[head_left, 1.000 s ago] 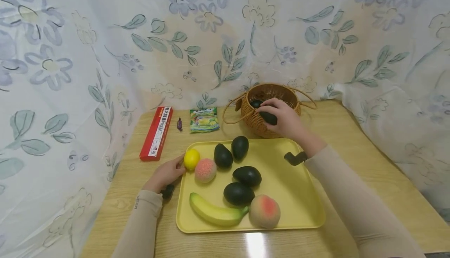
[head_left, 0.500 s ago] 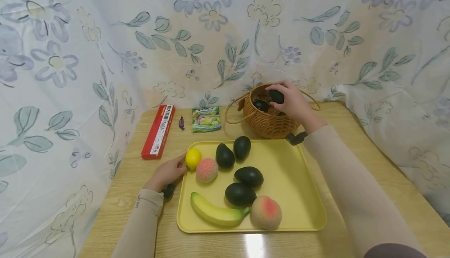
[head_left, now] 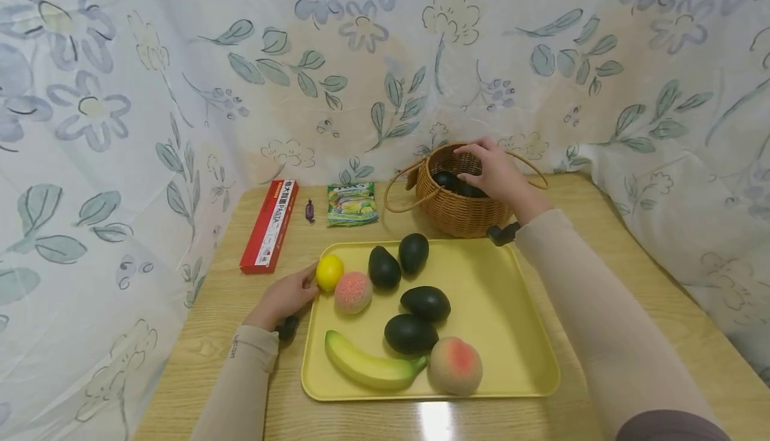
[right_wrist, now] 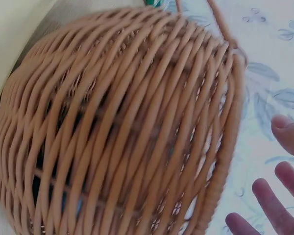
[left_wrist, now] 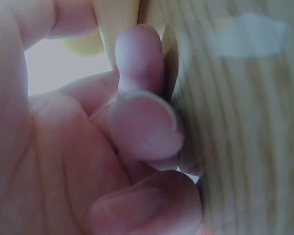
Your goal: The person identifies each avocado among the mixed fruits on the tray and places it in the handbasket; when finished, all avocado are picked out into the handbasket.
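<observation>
My right hand (head_left: 494, 170) is over the mouth of the wicker basket (head_left: 463, 217), fingers spread and holding nothing. Dark avocados (head_left: 448, 180) lie inside, partly hidden by the hand and rim. In the right wrist view, spread fingers (right_wrist: 272, 196) show beyond the basket's woven side (right_wrist: 122, 122). My left hand (head_left: 287, 295) grips the left edge of the yellow tray (head_left: 511, 321), beside a lemon (head_left: 329, 272). The left wrist view shows its curled fingers (left_wrist: 144, 127) low against the wooden table. On the tray are several avocados (head_left: 411, 334), two peaches (head_left: 455, 365) and a banana (head_left: 373, 364).
At the back left of the table lie a red pasta box (head_left: 269, 227), a small purple-wrapped candy (head_left: 309, 210) and a green packet (head_left: 351, 204). A loop handle (head_left: 400, 200) sticks out from the basket's left. Floral cloth (head_left: 385, 80) hangs behind.
My right hand carried an avocado over the basket and let it go inside; its fingers are now spread. The left hand has stayed at the tray's edge.
</observation>
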Demonstrator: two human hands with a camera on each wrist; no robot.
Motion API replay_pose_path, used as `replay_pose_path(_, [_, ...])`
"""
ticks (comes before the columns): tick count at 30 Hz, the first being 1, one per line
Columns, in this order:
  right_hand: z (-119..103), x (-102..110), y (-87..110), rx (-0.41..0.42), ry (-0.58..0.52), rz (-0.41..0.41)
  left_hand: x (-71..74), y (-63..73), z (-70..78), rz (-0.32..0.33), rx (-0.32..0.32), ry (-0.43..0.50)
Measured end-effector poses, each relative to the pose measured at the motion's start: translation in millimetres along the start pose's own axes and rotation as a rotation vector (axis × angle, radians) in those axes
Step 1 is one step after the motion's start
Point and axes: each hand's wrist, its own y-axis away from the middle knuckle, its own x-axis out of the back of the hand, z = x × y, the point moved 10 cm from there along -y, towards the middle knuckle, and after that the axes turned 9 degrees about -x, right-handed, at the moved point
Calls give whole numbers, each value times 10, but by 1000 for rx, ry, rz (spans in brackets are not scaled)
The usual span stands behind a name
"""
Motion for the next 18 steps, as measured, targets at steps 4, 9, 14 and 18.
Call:
replay_pose_path(4, [-212,22,131,105,-5,54,-1,-13,19,9,-20,-25])
replay_pose_path(9, [-512,-117,420,286,-5,92,4,-33,36,16,-37,-54])
replay_pose_path(14, [-701,-334,694,391,-8,79,1,-27,34,10,-37,-52])
replay_pose_path(18, [-857,-448,907,468,-28,58,-4,-25,26,6,-28,-45])
